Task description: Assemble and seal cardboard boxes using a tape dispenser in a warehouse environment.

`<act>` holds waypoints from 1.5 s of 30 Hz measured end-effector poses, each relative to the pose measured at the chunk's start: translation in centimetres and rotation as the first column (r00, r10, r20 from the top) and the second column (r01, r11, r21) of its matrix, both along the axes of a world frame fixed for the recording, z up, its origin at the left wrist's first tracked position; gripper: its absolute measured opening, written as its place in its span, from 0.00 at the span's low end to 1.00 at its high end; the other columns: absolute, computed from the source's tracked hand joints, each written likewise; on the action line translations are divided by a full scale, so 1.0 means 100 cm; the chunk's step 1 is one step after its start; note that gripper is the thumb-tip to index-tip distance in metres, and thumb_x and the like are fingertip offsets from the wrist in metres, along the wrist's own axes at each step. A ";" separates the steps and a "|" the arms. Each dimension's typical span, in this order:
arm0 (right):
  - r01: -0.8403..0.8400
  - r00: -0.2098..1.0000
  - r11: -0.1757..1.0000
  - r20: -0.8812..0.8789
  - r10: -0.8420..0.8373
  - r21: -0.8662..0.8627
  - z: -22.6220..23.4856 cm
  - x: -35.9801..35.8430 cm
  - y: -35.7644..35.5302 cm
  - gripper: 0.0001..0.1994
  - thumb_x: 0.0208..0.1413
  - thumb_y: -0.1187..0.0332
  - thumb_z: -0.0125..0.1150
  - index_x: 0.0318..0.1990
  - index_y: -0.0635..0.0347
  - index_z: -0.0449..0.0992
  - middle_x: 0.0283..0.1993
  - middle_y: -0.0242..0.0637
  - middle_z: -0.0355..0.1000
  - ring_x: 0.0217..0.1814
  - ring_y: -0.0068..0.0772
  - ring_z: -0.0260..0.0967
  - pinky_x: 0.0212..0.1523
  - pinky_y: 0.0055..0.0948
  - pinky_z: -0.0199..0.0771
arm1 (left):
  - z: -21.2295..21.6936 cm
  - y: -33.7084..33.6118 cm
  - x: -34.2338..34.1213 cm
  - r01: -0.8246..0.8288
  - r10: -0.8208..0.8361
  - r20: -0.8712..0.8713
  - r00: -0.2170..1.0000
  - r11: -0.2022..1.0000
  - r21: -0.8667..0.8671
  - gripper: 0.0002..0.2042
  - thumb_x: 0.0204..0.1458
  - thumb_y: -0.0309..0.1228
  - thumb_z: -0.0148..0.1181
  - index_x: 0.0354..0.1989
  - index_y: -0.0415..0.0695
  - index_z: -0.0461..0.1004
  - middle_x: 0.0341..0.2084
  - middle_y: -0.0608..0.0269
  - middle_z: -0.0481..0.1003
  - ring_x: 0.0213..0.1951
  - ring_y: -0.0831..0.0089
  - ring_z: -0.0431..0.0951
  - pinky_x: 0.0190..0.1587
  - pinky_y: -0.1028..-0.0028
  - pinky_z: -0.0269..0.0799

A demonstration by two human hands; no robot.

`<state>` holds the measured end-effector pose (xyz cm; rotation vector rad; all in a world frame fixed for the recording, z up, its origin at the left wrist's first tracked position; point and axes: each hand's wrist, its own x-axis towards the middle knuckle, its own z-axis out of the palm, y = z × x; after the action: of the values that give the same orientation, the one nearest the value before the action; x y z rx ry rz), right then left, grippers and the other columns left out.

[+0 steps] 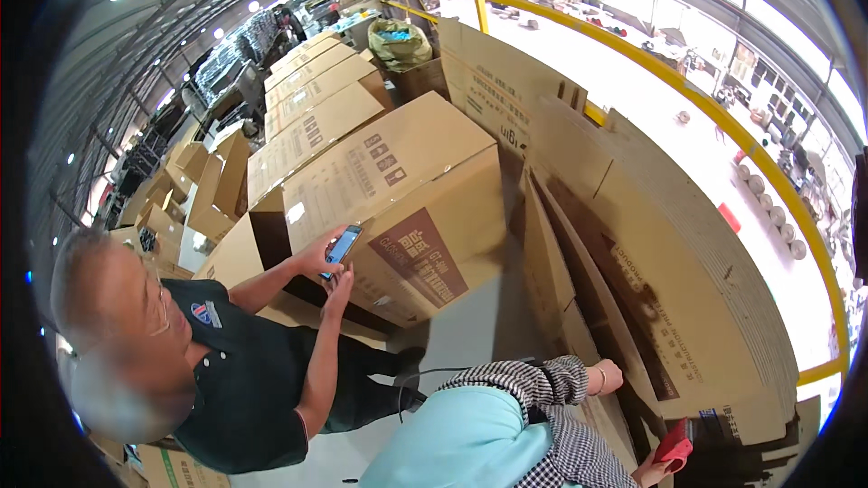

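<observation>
My left hand (608, 377), with a bracelet at its wrist and a black-and-white checked sleeve, is closed beside the edges of partly folded cardboard cartons (592, 325). Whatever lies inside its curled fingers is hidden. Lower down, my right hand (653, 469) grips a red tape dispenser (675, 445), held close to the lower part of the cardboard. My light teal garment (461, 438) fills the bottom middle. Behind the folded cartons leans a thick stack of flat cardboard sheets (696, 280), printed in brown.
At left a person in a dark polo shirt (244, 370) holds a phone (343, 244) in both hands. Large closed cartons (398, 190) run in a row toward the back. A sack (399, 47) stands behind them. A yellow railing (723, 117) borders the right side; a black cable (411, 384) crosses the floor.
</observation>
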<state>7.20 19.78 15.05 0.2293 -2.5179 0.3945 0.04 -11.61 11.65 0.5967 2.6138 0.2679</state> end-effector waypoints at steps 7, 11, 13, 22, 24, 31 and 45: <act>0.001 0.978 0.935 -0.197 0.073 0.354 -0.007 -0.048 0.020 0.31 0.60 0.54 0.60 0.62 0.68 0.62 0.56 0.56 0.70 0.54 0.58 0.70 0.53 0.51 0.71 | -0.015 0.015 -0.001 -0.049 0.063 -0.188 0.980 0.996 0.078 0.08 0.45 0.32 0.59 0.29 0.48 0.84 0.31 0.61 0.82 0.37 0.63 0.82 0.38 0.65 0.76; -0.039 0.996 0.924 0.086 0.007 0.380 -0.013 -0.069 0.053 0.35 0.54 0.55 0.66 0.62 0.67 0.61 0.54 0.59 0.69 0.57 0.58 0.66 0.57 0.49 0.67 | -0.013 0.027 0.022 -0.086 0.094 -0.170 0.981 0.995 0.052 0.08 0.44 0.32 0.59 0.28 0.48 0.84 0.30 0.61 0.82 0.36 0.63 0.82 0.37 0.65 0.76; 0.052 0.977 0.855 0.149 -0.150 0.515 -0.070 -0.099 0.116 0.37 0.52 0.56 0.67 0.64 0.68 0.58 0.50 0.56 0.72 0.54 0.55 0.69 0.57 0.47 0.67 | -0.017 0.043 0.032 -0.114 0.120 -0.204 0.972 0.993 0.041 0.08 0.43 0.33 0.60 0.29 0.49 0.84 0.30 0.61 0.82 0.37 0.64 0.82 0.37 0.65 0.76; -0.221 0.965 0.895 0.218 0.144 0.387 -0.118 -0.092 0.148 0.37 0.51 0.64 0.66 0.64 0.73 0.56 0.55 0.51 0.72 0.58 0.44 0.67 0.66 0.40 0.54 | -0.003 0.060 0.157 -0.356 0.353 -0.193 0.915 0.934 0.019 0.07 0.46 0.33 0.59 0.27 0.49 0.83 0.28 0.60 0.82 0.36 0.63 0.83 0.37 0.65 0.78; -0.229 0.907 0.910 0.415 0.070 0.346 -0.078 -0.062 0.124 0.37 0.53 0.65 0.64 0.67 0.67 0.53 0.63 0.45 0.62 0.63 0.39 0.61 0.67 0.37 0.56 | 0.003 0.062 0.192 -0.371 0.360 -0.189 0.914 0.928 -0.028 0.06 0.47 0.33 0.60 0.27 0.51 0.83 0.29 0.62 0.82 0.36 0.64 0.82 0.37 0.64 0.77; -0.011 0.754 0.153 0.093 0.650 -0.988 -0.134 -0.049 0.144 0.26 0.63 0.71 0.53 0.66 0.61 0.53 0.63 0.42 0.56 0.65 0.35 0.57 0.63 0.32 0.61 | -0.015 0.093 0.308 -0.439 0.428 -0.193 0.883 0.898 -0.018 0.07 0.47 0.32 0.56 0.26 0.54 0.83 0.27 0.61 0.81 0.34 0.63 0.83 0.39 0.63 0.77; -0.504 0.835 0.725 0.052 0.547 0.469 -0.098 -0.035 0.133 0.23 0.47 0.72 0.63 0.52 0.66 0.66 0.43 0.44 0.71 0.51 0.42 0.68 0.62 0.43 0.60 | -0.005 0.177 0.502 -0.624 0.623 -0.181 0.761 0.779 0.057 0.07 0.49 0.33 0.57 0.26 0.48 0.81 0.26 0.58 0.81 0.33 0.62 0.83 0.36 0.64 0.78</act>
<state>3.70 33.11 5.24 1.1512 -2.3797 -0.0300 50.23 6.08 11.13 -0.3080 2.9224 0.4195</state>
